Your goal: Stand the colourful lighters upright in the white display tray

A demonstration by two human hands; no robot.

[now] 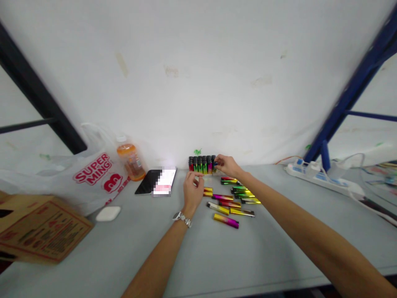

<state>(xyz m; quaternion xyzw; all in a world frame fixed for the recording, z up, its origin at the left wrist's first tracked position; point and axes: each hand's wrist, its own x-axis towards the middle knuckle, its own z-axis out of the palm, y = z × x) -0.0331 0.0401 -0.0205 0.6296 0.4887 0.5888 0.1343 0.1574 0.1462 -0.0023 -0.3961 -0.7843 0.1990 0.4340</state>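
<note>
Several metallic-coloured lighters [200, 166] with black tops stand upright in a tight block against the wall. At the block's right end, my right hand [228, 164] is closed in a pinch on a lighter [216, 164], mostly covered by the fingers. My left hand [194, 188], with a watch [182, 218] on its wrist, hovers just in front of the block. Its fingers are loosely bent and apart, with nothing visible in them. Between my forearms lie several loose lighters, including a yellow-and-purple one [226, 220] at the front and green ones [242, 192] beside my right forearm.
Left of the lighters are a phone [166, 181], a dark tablet [147, 182], an orange drink bottle [132, 161], a plastic bag [71, 178], a cardboard box [46, 229] and a white case [108, 213]. A power strip [325, 180] with cables lies at right, near a blue post [344, 91].
</note>
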